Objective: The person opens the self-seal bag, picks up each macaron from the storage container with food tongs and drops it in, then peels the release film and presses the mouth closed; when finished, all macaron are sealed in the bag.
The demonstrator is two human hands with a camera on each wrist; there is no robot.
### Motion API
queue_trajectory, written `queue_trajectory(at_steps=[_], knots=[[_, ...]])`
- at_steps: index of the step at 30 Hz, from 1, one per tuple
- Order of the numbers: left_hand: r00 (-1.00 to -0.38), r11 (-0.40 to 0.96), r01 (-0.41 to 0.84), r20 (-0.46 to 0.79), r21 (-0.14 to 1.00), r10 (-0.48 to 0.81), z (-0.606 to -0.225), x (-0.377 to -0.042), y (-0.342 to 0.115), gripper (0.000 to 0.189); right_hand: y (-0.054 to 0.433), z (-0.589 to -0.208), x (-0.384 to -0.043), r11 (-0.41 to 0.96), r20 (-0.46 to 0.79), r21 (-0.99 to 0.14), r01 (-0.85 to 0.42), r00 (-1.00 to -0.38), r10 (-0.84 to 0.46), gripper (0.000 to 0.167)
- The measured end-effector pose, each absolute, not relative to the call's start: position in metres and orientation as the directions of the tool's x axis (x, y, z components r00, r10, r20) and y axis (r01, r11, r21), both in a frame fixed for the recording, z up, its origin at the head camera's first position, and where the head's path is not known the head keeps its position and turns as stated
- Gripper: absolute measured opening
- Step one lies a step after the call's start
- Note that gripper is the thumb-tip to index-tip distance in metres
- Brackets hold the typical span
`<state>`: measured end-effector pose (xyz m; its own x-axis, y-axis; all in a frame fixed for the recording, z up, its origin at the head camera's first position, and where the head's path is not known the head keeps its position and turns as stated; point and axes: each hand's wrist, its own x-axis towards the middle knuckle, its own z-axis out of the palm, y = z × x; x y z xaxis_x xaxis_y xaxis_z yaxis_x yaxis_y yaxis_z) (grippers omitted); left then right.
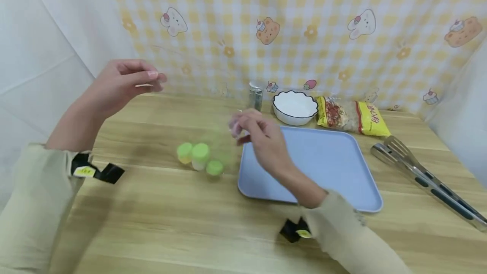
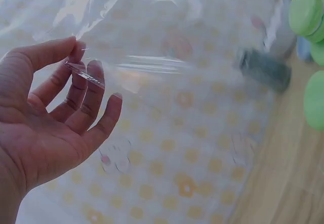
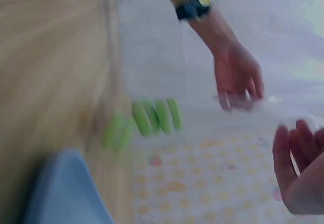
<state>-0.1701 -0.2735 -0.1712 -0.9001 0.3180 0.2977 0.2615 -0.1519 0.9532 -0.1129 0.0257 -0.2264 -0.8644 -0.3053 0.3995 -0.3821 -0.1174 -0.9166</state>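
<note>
Film [image 2: 152, 64]: one piece, clear, colourless, thin and glossy, streaked with white glare; you see yellow checks through it. Sheet or bag, you cannot tell.
Film's place: raised in the air between your left hand [image 1: 118, 83] and right hand [image 1: 262, 138], above the counter [image 1: 182, 231].
Left hand: your thumb and forefinger pinch the film's edge; your other fingers bend loosely beneath, a fold of film crossing them.
Right hand: your fingers curl in and their tips pinch the film, though motion blurs them; you hold this hand lower than the left.
Jars [image 1: 200, 153]: three, with light green lids, grouped close together left of the tray.
Tray [image 1: 323, 155]: one, pale blue, rounded corners; your right forearm crosses above it.
Bottle [image 1: 256, 96]: one, clear, with dark contents, standing behind the tray.
Bowl [image 1: 293, 118]: one, white, its scalloped rim edged in black, just right of the bottle.
Packet [image 1: 351, 115]: one, yellow and red with a clear middle, lying beside the bowl.
Tongs [image 1: 422, 182]: one pair, metal with black grips, one end slotted, right of the tray.
Straps [image 1: 85, 168]: two, black, one on each of your wrists.
</note>
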Motion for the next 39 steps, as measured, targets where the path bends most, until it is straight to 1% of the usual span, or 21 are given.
queue_trajectory(at_steps=[2, 4, 6, 8, 10, 11, 13, 15, 17, 20, 23, 25, 28, 35, 37, 39], knots=[[-0.865, -0.251, 0.283, 0.359, 0.926, 0.350, -0.170, -0.158, -0.269, 0.019, 0.045, -0.216, -0.111, -0.129, 0.419, -0.906, -0.403, -0.811, -0.408, 0.030], [-0.835, -0.350, 0.276, 0.403, 0.895, 0.374, -0.168, -0.146, -0.262, 0.024, 0.064, -0.207, -0.110, -0.196, 0.438, -0.898, -0.395, -0.743, -0.507, 0.032], [-0.816, -0.423, 0.259, 0.431, 0.868, 0.385, -0.169, -0.134, -0.249, 0.027, 0.082, -0.200, -0.111, -0.260, 0.434, -0.901, -0.348, -0.689, -0.580, 0.034], [-0.819, -0.453, 0.263, 0.445, 0.852, 0.362, -0.172, -0.123, -0.231, 0.027, 0.102, -0.196, -0.113, -0.327, 0.437, -0.899, -0.291, -0.637, -0.635, 0.036], [-0.834, -0.417, 0.276, 0.431, 0.866, 0.343, -0.179, -0.112, -0.210, 0.024, 0.123, -0.195, -0.117, -0.345, 0.426, -0.904, -0.251, -0.592, -0.684, 0.040], [-0.849, -0.364, 0.289, 0.413, 0.885, 0.330, -0.182, -0.107, -0.199, 0.022, 0.133, -0.195, -0.118, -0.338, 0.414, -0.910, -0.241, -0.575, -0.705, 0.040], [-0.878, -0.272, 0.281, 0.361, 0.920, 0.314, -0.191, -0.101, -0.178, 0.019, 0.152, -0.198, -0.120, -0.301, 0.375, -0.927, -0.224, -0.542, -0.752, 0.040], [-0.904, -0.186, 0.244, 0.293, 0.952, 0.313, -0.199, -0.098, -0.161, 0.017, 0.168, -0.203, -0.122, -0.235, 0.326, -0.944, -0.232, -0.536, -0.779, 0.041], [-0.916, -0.151, 0.209, 0.248, 0.966, 0.315, -0.205, -0.099, -0.147, 0.016, 0.183, -0.206, -0.123, -0.163, 0.274, -0.957, -0.240, -0.562, -0.780, 0.040], [-0.934, -0.155, 0.195, 0.232, 0.968, 0.271, -0.209, -0.104, -0.134, 0.014, 0.203, -0.208, -0.126, -0.050, 0.210, -0.966, -0.255, -0.654, -0.727, 0.038], [-0.945, -0.184, 0.208, 0.246, 0.961, 0.217, -0.208, -0.111, -0.127, 0.013, 0.218, -0.207, -0.129, 0.078, 0.147, -0.963, -0.258, -0.744, -0.652, 0.036], [-0.950, -0.201, 0.215, 0.252, 0.956, 0.182, -0.207, -0.115, -0.124, 0.016, 0.223, -0.206, -0.131, 0.161, 0.109, -0.952, -0.260, -0.780, -0.616, 0.035], [-0.949, -0.194, 0.228, 0.262, 0.954, 0.173, -0.205, -0.120, -0.118, 0.022, 0.224, -0.206, -0.133, 0.268, 0.056, -0.929, -0.256, -0.811, -0.582, 0.035], [-0.927, -0.175, 0.304, 0.333, 0.936, 0.170, -0.208, -0.122, -0.103, 0.017, 0.225, -0.209, -0.134, 0.414, -0.002, -0.874, -0.255, -0.849, -0.528, 0.030], [-0.922, -0.182, 0.326, 0.354, 0.928, 0.155, -0.210, -0.120, -0.100, 0.019, 0.224, -0.207, -0.133, 0.509, -0.013, -0.818, -0.266, -0.878, -0.479, 0.026], [-0.919, -0.172, 0.342, 0.367, 0.924, 0.147, -0.212, -0.118, -0.098, 0.020, 0.216, -0.202, -0.130, 0.640, 0.043, -0.695, -0.327, -0.908, -0.417, 0.025]])
